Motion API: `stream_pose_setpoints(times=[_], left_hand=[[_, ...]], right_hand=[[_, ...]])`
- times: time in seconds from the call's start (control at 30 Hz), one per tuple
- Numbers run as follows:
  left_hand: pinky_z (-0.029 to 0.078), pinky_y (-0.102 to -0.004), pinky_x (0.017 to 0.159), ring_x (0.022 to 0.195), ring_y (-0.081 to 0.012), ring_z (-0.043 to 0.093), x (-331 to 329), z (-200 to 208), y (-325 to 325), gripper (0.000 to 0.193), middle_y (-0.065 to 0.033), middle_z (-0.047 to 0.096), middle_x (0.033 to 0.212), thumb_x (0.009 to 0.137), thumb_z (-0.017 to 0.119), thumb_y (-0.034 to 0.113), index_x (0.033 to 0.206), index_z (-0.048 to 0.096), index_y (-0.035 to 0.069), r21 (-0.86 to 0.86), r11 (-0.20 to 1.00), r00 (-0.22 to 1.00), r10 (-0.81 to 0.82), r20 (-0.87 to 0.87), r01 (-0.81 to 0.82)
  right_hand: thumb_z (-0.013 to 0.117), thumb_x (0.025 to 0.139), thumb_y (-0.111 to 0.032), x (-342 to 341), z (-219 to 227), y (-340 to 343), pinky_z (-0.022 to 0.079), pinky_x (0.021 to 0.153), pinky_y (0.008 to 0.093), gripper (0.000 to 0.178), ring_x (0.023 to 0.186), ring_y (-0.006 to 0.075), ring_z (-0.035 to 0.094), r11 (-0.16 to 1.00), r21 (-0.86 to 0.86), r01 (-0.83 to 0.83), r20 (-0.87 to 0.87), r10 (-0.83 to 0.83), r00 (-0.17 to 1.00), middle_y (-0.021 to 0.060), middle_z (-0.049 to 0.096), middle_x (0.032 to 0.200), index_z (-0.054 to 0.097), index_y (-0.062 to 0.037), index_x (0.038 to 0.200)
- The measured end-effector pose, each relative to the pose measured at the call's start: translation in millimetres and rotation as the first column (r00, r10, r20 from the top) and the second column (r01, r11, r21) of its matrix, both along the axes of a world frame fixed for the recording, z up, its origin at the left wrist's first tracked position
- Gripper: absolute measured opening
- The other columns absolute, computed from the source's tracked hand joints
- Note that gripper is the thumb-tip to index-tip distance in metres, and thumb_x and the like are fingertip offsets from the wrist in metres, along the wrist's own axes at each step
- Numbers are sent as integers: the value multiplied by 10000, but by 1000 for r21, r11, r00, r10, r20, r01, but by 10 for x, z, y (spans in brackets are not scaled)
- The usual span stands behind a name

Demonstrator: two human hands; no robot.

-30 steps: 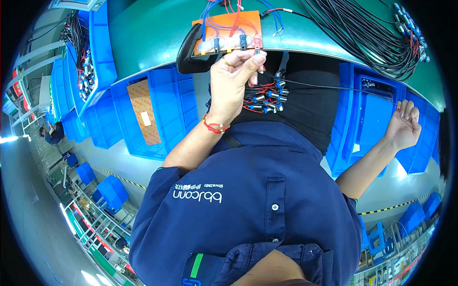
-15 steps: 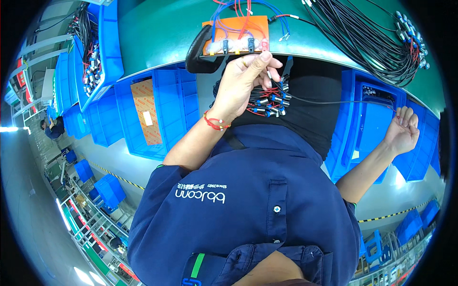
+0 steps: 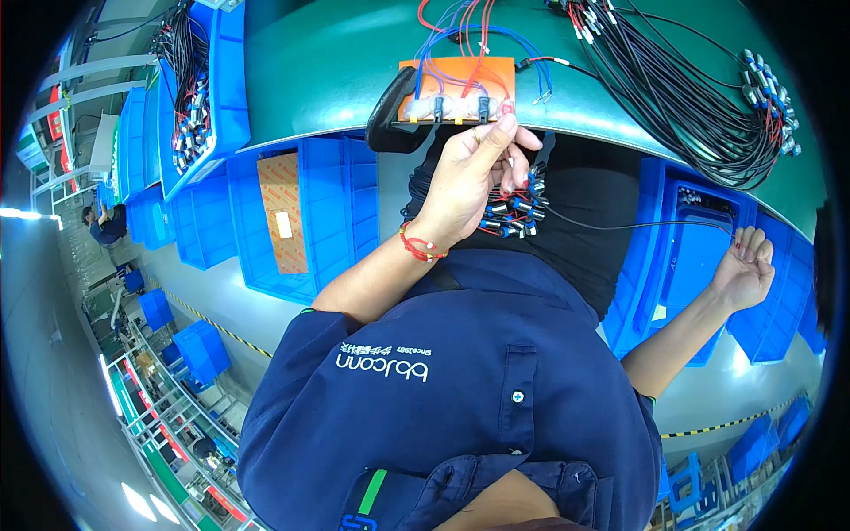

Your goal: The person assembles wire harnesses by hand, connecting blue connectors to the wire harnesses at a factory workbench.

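Observation:
My left hand (image 3: pixel 469 177) is raised at the bench edge, thumb and finger pinched together just below the orange test block (image 3: pixel 458 74). What the pinch holds is hidden by the fingers. The block carries a row of dark and red connectors with red and blue wires, and a black clamp-like handle (image 3: pixel 390 111) stands at its left. Out to the right, my right hand (image 3: pixel 744 273) is closed on the end of a black cable (image 3: pixel 633 227). That cable runs left to a bundle of cables with metal-and-blue connectors (image 3: pixel 518 212) over my lap, partly behind my left hand.
A large bundle of black cables (image 3: pixel 673 106) lies on the green bench (image 3: pixel 319 62) at the right. A blue bin (image 3: pixel 232 84) with more cables stands at the left. Blue crates (image 3: pixel 332 203) sit below the bench edge, one with brown cardboard (image 3: pixel 282 212).
The bench, block and left hand appear slightly lower and farther right in the view. My left thumb tip now sits closer to the red connector. The right hand keeps its grip.

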State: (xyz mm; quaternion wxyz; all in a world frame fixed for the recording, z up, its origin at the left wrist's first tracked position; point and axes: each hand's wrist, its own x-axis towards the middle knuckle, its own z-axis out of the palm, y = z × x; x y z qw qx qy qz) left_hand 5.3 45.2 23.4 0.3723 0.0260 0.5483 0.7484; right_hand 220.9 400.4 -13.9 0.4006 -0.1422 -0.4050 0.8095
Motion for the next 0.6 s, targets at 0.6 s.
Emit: stream_pose_setpoints(times=[0.6], left_hand=[[387, -232, 506, 530, -98, 511, -505, 633, 282, 358, -87, 603, 693, 995, 458, 265, 995, 628, -50, 93, 992, 846, -23, -533, 86]], right_hand=[[535, 624, -97, -286, 656, 308, 259, 702, 318, 162, 686, 164, 294, 993, -16, -114, -153, 111, 982, 39, 308, 662, 384, -78, 679]])
